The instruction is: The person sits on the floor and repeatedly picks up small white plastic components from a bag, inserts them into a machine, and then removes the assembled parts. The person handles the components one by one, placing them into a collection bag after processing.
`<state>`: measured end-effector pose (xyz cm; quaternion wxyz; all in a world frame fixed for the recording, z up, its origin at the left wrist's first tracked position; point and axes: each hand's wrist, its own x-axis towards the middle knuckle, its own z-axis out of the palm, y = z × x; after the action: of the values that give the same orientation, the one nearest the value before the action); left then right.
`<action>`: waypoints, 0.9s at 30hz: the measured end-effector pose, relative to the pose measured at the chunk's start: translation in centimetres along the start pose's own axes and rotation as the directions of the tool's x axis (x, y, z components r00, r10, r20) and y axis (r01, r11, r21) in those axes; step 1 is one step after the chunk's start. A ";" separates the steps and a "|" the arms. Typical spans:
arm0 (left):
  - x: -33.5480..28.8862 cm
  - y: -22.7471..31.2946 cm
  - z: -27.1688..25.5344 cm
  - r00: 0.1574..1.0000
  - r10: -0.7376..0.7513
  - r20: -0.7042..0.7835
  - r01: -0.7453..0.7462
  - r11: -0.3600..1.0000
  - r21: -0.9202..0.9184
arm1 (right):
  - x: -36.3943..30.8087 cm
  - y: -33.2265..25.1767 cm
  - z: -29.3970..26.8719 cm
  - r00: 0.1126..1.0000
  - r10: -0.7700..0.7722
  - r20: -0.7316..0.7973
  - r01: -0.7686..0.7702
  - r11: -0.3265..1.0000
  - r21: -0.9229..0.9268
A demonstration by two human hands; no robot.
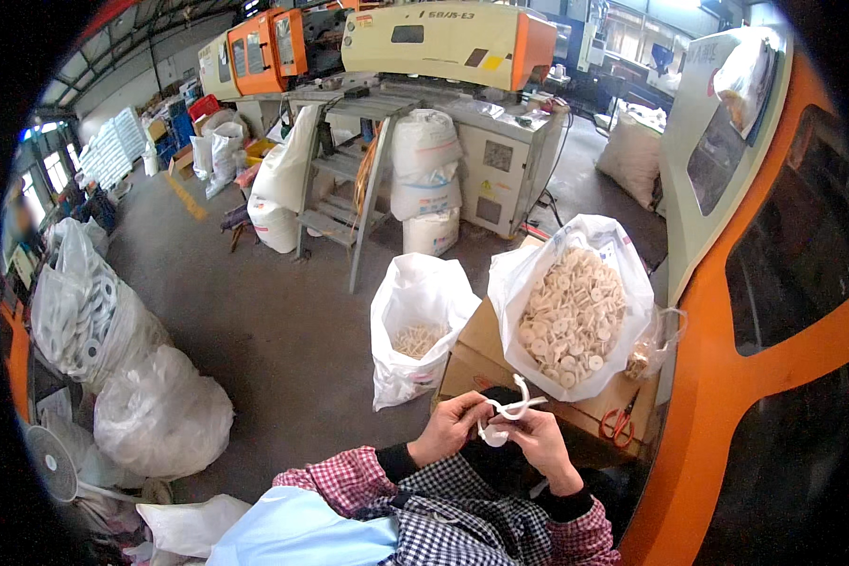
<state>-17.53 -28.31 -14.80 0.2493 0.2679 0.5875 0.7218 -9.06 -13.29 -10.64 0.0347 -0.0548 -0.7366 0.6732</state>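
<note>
Between both hands, over my lap, is a small white moulded plastic piece (514, 409) with thin branching arms and a rounded lower end. My left hand (446, 429) pinches it from the left, its fingers closed. From the right, my right hand (544, 445) grips the same piece, partly covering it. Just beyond my hands, a white sack (506, 325) stands open, heaped with cream-coloured plastic parts (575, 316), many with round discs. Left of it, a second white sack (387, 321) holds thin stick-like plastic bits (419, 341) low inside.
Red-handled scissors (619, 424) lie on a cardboard box (481, 357) at the right, near a small clear bag (653, 344). An orange-and-grey machine (703, 377) closes off the right side. Stuffed clear bags (163, 412) line the left. Farther off stand metal steps (335, 226) and stacked sacks (424, 179).
</note>
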 end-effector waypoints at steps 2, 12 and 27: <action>0.2 0.2 0.1 0.978 -0.202 0.043 0.207 0.952 -0.227 | -0.3 0.6 0.2 0.998 0.044 -0.044 -0.047 0.996 -0.082; -0.1 1.5 -0.9 0.631 0.705 0.325 -0.733 0.403 0.548 | 1.0 5.5 -0.9 0.969 0.147 -0.197 -0.151 0.989 -0.007; -3.7 -3.7 -4.0 0.958 0.167 -0.233 -0.042 0.885 0.463 | 7.3 2.4 -8.0 0.795 -0.116 -0.596 -0.066 0.959 -0.275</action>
<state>-17.43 -32.98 -19.48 0.0590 0.2509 0.7522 0.6065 -15.26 -4.24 -12.43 0.2696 -0.2620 -0.7752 0.5077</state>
